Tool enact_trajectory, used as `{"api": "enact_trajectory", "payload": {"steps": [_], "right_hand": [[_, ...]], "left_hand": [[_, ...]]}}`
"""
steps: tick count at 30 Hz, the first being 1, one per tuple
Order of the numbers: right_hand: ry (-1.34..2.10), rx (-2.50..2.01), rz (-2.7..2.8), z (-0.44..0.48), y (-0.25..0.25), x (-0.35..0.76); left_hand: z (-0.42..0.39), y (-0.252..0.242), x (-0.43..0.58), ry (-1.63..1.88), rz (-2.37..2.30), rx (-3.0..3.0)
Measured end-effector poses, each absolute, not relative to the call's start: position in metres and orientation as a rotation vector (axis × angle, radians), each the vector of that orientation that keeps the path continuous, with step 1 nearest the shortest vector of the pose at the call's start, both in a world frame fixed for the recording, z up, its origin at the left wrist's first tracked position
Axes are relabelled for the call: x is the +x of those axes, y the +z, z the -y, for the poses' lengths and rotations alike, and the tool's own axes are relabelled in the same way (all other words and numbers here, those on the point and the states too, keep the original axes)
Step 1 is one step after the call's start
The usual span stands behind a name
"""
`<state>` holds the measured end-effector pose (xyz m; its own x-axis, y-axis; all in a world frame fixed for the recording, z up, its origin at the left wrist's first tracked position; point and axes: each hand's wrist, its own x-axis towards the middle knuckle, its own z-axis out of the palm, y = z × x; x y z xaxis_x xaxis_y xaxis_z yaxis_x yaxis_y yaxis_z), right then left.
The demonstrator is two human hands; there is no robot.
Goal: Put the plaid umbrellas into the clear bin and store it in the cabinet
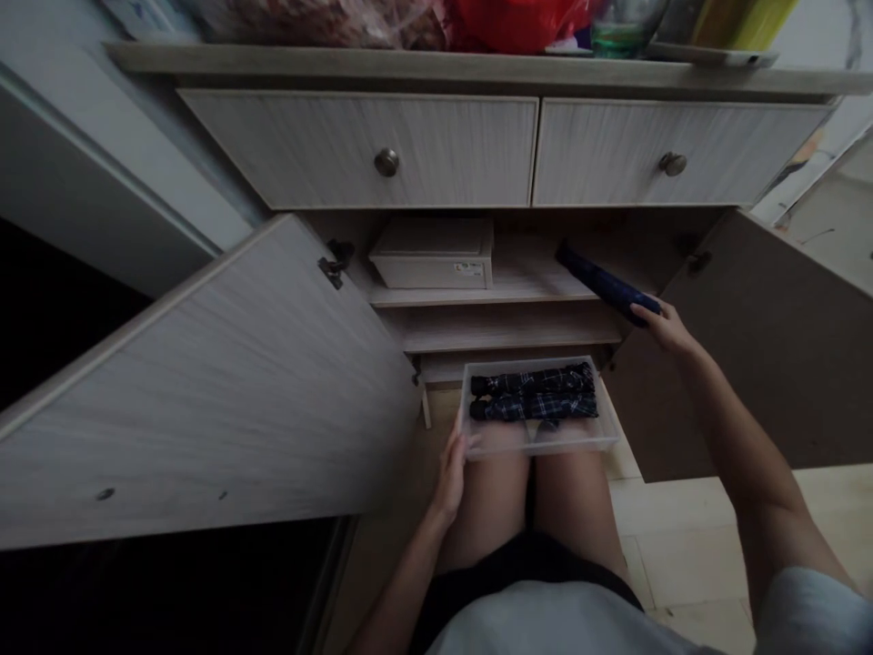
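While the tray [465,409] rests across my thighs [495,496], my left hand [451,478] lies at its near left corner, fingers against the clear rim; the hand is blurred, so I cannot tell whether it grips or only steadies. Two folded plaid umbrellas [533,393] lie side by side in the tray, parallel. My right hand [665,327] is closed around the lower end of a navy umbrella [604,284], fingers wrapped over it, well above and to the right of the tray. Its far tip angles up and away in front of the shelf [477,297]. Held this near one end, the umbrella is best kept steady from the wrist, clear of the shelf edge. On that shelf sits a white box [431,255]. The left door [205,382] and right door [770,364] stand open on either side, with two knobbed drawers [358,150] above.
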<state>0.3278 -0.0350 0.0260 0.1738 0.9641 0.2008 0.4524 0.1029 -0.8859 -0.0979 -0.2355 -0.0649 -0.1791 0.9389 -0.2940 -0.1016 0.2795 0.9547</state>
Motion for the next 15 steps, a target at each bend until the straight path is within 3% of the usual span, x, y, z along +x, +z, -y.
{"api": "enact_trajectory", "payload": {"steps": [7, 15], "right_hand": [[0.988, -1.294, 1.973, 0.147, 0.075, 0.303], [1.096, -1.05, 2.449, 0.172, 0.066, 0.267]], "left_hand": [[0.239, -0.059, -0.093, 1.177, -1.347, 0.879], [0.241, -0.057, -0.091, 1.193, -1.329, 1.004]]}}
